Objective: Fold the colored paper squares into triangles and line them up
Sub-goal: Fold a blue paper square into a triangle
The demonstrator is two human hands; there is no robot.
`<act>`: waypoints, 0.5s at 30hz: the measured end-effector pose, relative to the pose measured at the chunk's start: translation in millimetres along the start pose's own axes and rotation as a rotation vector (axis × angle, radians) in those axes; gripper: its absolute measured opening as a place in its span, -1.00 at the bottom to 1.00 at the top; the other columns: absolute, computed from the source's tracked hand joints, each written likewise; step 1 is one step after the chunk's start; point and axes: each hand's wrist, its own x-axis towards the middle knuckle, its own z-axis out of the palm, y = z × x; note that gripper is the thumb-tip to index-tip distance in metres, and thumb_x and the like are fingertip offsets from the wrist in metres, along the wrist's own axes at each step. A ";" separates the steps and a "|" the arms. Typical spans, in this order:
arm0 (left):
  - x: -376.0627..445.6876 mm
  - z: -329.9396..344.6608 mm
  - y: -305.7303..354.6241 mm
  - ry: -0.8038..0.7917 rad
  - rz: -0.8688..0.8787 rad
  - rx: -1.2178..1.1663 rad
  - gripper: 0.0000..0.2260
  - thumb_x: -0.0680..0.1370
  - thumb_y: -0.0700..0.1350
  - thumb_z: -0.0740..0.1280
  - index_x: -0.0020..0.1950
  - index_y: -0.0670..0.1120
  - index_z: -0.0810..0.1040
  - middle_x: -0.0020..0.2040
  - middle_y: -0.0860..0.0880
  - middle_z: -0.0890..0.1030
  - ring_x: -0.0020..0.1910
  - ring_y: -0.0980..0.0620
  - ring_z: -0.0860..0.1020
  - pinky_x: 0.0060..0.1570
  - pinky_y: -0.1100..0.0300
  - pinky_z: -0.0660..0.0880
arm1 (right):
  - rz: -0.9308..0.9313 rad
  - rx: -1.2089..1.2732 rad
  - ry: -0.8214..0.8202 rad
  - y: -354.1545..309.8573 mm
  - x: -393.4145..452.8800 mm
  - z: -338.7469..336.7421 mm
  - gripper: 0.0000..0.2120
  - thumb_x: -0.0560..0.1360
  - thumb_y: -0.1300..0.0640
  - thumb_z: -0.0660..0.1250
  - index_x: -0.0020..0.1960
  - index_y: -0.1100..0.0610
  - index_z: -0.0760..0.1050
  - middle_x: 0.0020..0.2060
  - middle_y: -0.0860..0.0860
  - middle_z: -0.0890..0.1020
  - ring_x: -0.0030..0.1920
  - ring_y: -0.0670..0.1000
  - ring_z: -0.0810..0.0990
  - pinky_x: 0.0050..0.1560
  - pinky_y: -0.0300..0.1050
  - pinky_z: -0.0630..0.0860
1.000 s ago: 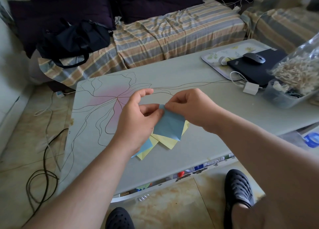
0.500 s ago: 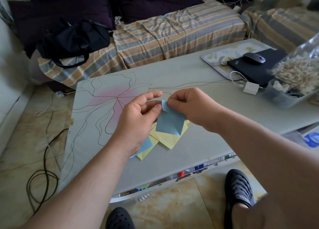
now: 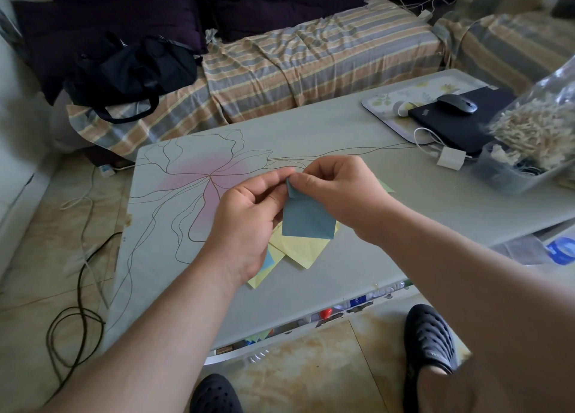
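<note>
The blue paper square [image 3: 306, 218] is up in the air, just above the desk [image 3: 357, 151], its top corner pinched between both hands. The left hand [image 3: 249, 213] has its fingers [image 3: 281, 176] curled onto that corner, and the right hand [image 3: 339, 188] pinches the same tip from the other side — both are grasping the sheet, with the rest of it hanging loose below.

As a judgement, this fold is only starting: the sheet hangs in a diamond shape, not yet a clean triangle, with two faint creases crossing its face.

Directly beneath lies the pile of loose sheets [image 3: 298, 250], fanned on the desk. I count at least two yellow pieces showing and one light blue sliver [image 3: 268, 261] peeking out under the left wrist; how many more are stacked there I cannot tell. A green corner [image 3: 385, 188] pokes out beyond the right hand — possibly a finished piece, though too much is hidden to say.

No row of triangles is visible yet, so most of the folding, and the whole lining-up, looks to be ahead.
</note>
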 end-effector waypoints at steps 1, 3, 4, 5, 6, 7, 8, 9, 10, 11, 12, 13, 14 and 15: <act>-0.1 0.4 -0.4 0.002 -0.006 -0.013 -0.79 0.64 -0.33 0.32 0.14 -0.10 0.69 0.07 -0.09 0.76 0.06 0.01 0.72 0.01 0.24 0.63 | 0.003 -0.001 0.015 -0.1 -0.1 1.0 -0.73 0.49 -0.06 0.54 -0.24 0.09 0.60 -0.39 -0.11 0.57 -0.35 -0.08 0.51 -0.33 -0.15 0.43; -0.6 1.5 -1.4 0.009 -0.011 -0.027 -0.78 0.64 -0.34 0.32 0.14 -0.11 0.69 0.08 -0.10 0.76 0.08 0.00 0.72 0.03 0.23 0.64 | 0.003 -0.010 0.038 -0.1 0.0 2.8 -0.74 0.47 -0.04 0.55 -0.28 0.06 0.58 -0.40 -0.11 0.56 -0.35 -0.07 0.51 -0.31 -0.13 0.44; -0.9 2.0 -1.6 0.017 -0.007 -0.027 -0.79 0.63 -0.34 0.32 0.14 -0.11 0.69 0.07 -0.10 0.76 0.06 0.01 0.73 0.03 0.23 0.63 | -0.002 -0.013 0.044 -0.1 0.2 3.2 -0.73 0.46 -0.04 0.56 -0.29 0.05 0.58 -0.39 -0.11 0.56 -0.34 -0.07 0.51 -0.30 -0.12 0.45; -1.1 2.1 -1.6 0.024 0.001 -0.022 -0.79 0.63 -0.35 0.33 0.14 -0.12 0.69 0.05 -0.09 0.76 0.04 0.02 0.73 0.01 0.25 0.63 | -0.008 -0.018 0.051 -0.3 0.3 3.1 -0.73 0.45 -0.04 0.57 -0.29 0.05 0.58 -0.39 -0.11 0.57 -0.34 -0.07 0.52 -0.29 -0.11 0.46; -1.4 2.2 -1.6 0.030 0.011 -0.013 -0.79 0.63 -0.35 0.33 0.13 -0.12 0.69 0.03 -0.08 0.77 0.03 0.04 0.73 0.00 0.26 0.63 | -0.017 -0.024 0.061 -0.5 0.6 2.7 -0.73 0.43 -0.05 0.59 -0.29 0.05 0.58 -0.40 -0.13 0.57 -0.34 -0.08 0.52 -0.29 -0.10 0.47; -1.6 2.0 -1.0 0.031 0.022 -0.002 -0.79 0.63 -0.35 0.33 0.12 -0.12 0.69 0.03 -0.07 0.77 0.03 0.04 0.74 0.00 0.26 0.63 | -0.024 -0.037 0.073 -0.6 1.0 1.8 -0.72 0.41 -0.07 0.60 -0.29 0.05 0.59 -0.40 -0.13 0.59 -0.34 -0.09 0.53 -0.29 -0.10 0.48; -1.6 1.7 -0.6 0.032 0.030 0.009 -0.79 0.63 -0.35 0.34 0.12 -0.11 0.69 0.02 -0.07 0.77 0.03 0.04 0.74 0.01 0.26 0.63 | -0.033 -0.055 0.084 -0.9 1.4 0.9 -0.71 0.39 -0.09 0.61 -0.28 0.05 0.59 -0.39 -0.14 0.60 -0.34 -0.10 0.54 -0.30 -0.11 0.49; -1.6 1.3 0.0 0.036 0.034 0.016 -0.80 0.63 -0.35 0.34 0.12 -0.11 0.69 0.02 -0.07 0.77 0.03 0.04 0.74 0.02 0.26 0.63 | -0.040 -0.077 0.090 -1.2 1.5 -0.5 -0.70 0.38 -0.12 0.62 -0.28 0.04 0.60 -0.38 -0.14 0.62 -0.34 -0.11 0.56 -0.30 -0.11 0.51; -1.2 1.1 0.4 0.044 0.035 0.020 -0.80 0.63 -0.35 0.35 0.11 -0.11 0.69 0.01 -0.07 0.77 0.02 0.04 0.74 0.01 0.26 0.63 | -0.047 -0.092 0.090 -1.3 1.9 -2.0 -0.70 0.36 -0.13 0.63 -0.27 0.04 0.61 -0.37 -0.13 0.64 -0.33 -0.11 0.57 -0.29 -0.11 0.52; -0.8 0.7 0.8 0.055 0.036 0.023 -0.81 0.62 -0.34 0.35 0.11 -0.11 0.69 -0.01 -0.06 0.77 0.00 0.04 0.74 -0.01 0.26 0.63 | -0.049 -0.095 0.083 -1.4 2.1 -4.0 -0.70 0.37 -0.13 0.64 -0.26 0.04 0.62 -0.34 -0.12 0.66 -0.32 -0.11 0.59 -0.28 -0.10 0.53; -0.3 0.5 1.1 0.068 0.040 0.029 -0.81 0.62 -0.34 0.36 0.10 -0.11 0.70 -0.03 -0.06 0.77 -0.02 0.05 0.74 -0.02 0.25 0.64 | -0.045 -0.080 0.067 -1.5 2.4 -5.8 -0.73 0.38 -0.10 0.63 -0.24 0.05 0.64 -0.32 -0.10 0.68 -0.31 -0.11 0.59 -0.27 -0.10 0.53; 0.1 0.3 1.2 0.082 0.045 0.035 -0.82 0.62 -0.34 0.37 0.09 -0.10 0.70 -0.04 -0.05 0.77 -0.03 0.05 0.73 -0.03 0.25 0.64 | -0.037 -0.054 0.044 -1.7 2.2 -7.5 -0.77 0.40 -0.06 0.62 -0.21 0.05 0.65 -0.30 -0.09 0.69 -0.31 -0.12 0.60 -0.28 -0.13 0.53; 0.3 0.4 1.3 0.091 0.048 0.039 -0.81 0.62 -0.33 0.37 0.09 -0.10 0.70 -0.04 -0.04 0.77 -0.03 0.06 0.73 -0.03 0.24 0.64 | -0.030 -0.030 0.020 -1.9 1.7 -8.6 -0.81 0.43 -0.02 0.61 -0.19 0.06 0.66 -0.29 -0.09 0.69 -0.31 -0.14 0.60 -0.30 -0.20 0.52; 0.3 0.3 1.4 0.095 0.047 0.039 -0.81 0.63 -0.33 0.36 0.10 -0.09 0.70 -0.03 -0.04 0.77 -0.03 0.06 0.72 -0.02 0.23 0.64 | -0.028 -0.017 0.002 -2.0 1.3 -8.8 -0.83 0.44 0.01 0.60 -0.17 0.06 0.67 -0.28 -0.09 0.70 -0.32 -0.15 0.59 -0.31 -0.25 0.50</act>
